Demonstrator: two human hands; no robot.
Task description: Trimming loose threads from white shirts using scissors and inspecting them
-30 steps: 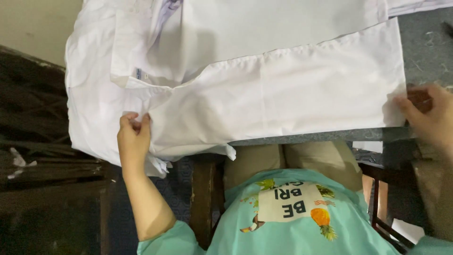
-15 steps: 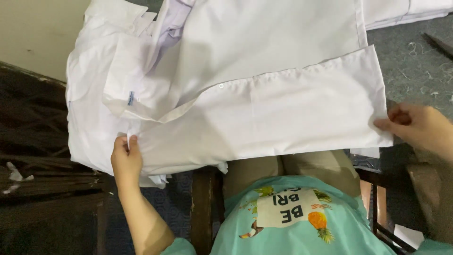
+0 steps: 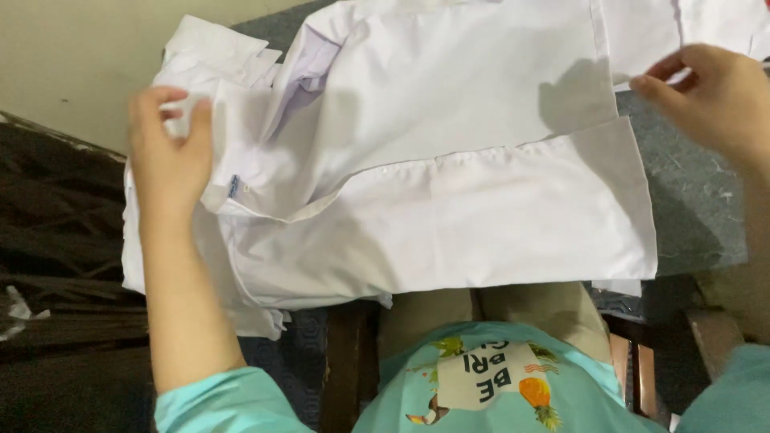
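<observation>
Two bare hands work at a white cotton shirt (image 3: 449,200) spread flat over a grey felt-covered table (image 3: 690,208). The left hand (image 3: 168,152) is at the left side of the shirt, over its collar end, with thumb and fingers curled together around a fold of the white cloth; a small blue tag (image 3: 233,186) shows just to the right of that hand. The right hand (image 3: 710,92) is at the far right, fingers drawn together near the edge of the shirt's upper layer, though whether it actually pinches the fabric cannot be told. The shirt lies across the middle of the table, its near panel folded over with a row of small clear buttons (image 3: 385,171) along the placket, its near hem reaching the table's near edge. More white cloth (image 3: 682,28) lies at the far right. Below, the person's teal printed top (image 3: 481,377) and beige trousers (image 3: 489,309) show, and a dark wooden chair frame (image 3: 345,361) stands near the knees.
</observation>
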